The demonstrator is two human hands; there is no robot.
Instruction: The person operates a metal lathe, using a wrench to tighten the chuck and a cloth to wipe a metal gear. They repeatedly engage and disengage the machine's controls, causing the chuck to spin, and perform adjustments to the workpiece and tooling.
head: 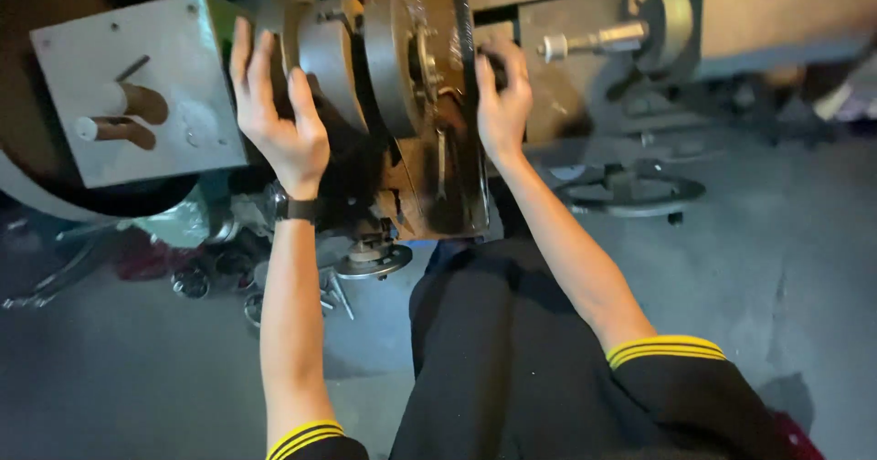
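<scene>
A lathe headstock fills the top of the head view, with a grey round chuck (329, 63) and a rusty brown faceplate disc (402, 49) behind it. My left hand (279, 113) lies flat against the chuck's left side, fingers spread and pointing up. A dark band sits on that wrist. My right hand (502, 90) is curled around a dark part at the right edge of the rusty disc, next to a black plate (470, 131). What the fingers hold is partly hidden.
A pale green gearbox cover (137, 85) with short round levers stands at the left. A steel tailstock spindle (594, 40) points in from the right. A handwheel (630, 190) lies on the grey floor. Loose metal parts (365, 259) lie below the machine.
</scene>
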